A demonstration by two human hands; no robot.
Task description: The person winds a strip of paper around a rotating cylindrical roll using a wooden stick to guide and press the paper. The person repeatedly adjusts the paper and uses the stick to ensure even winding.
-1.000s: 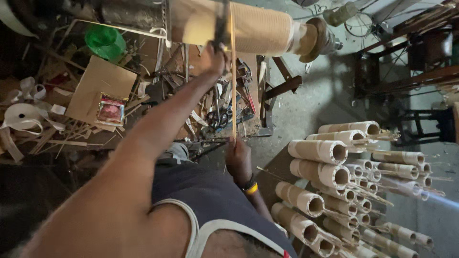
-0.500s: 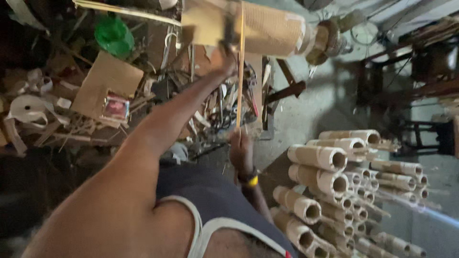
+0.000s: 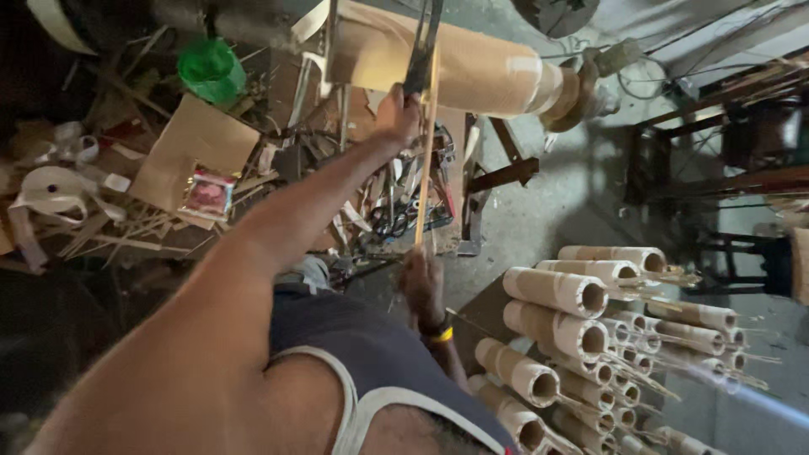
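Workshop floor seen from above, left to right. Along the left edge of the floor lie a coil of white tape, a flat piece of cardboard and a green plastic cup, among loose offcuts.

The left hand, at the end of the outstretched arm, is closed tight around the handle of a dark blade. The blade lies against the upper part of a thin pale strip. The strip stands nearly upright in front of a large cardboard roll, which lies across the far edge of the floor.

The right hand, with a yellow wristband, is closed on the lower end of the strip and steadies it.

Stacked cardboard tubes with thin sticks in their mouths fill the right near corner.

Judged step: the blade is working along the strip, which is held taut between both hands. A further stroke would call for a firm lower grip and the blade kept in line with the strip.
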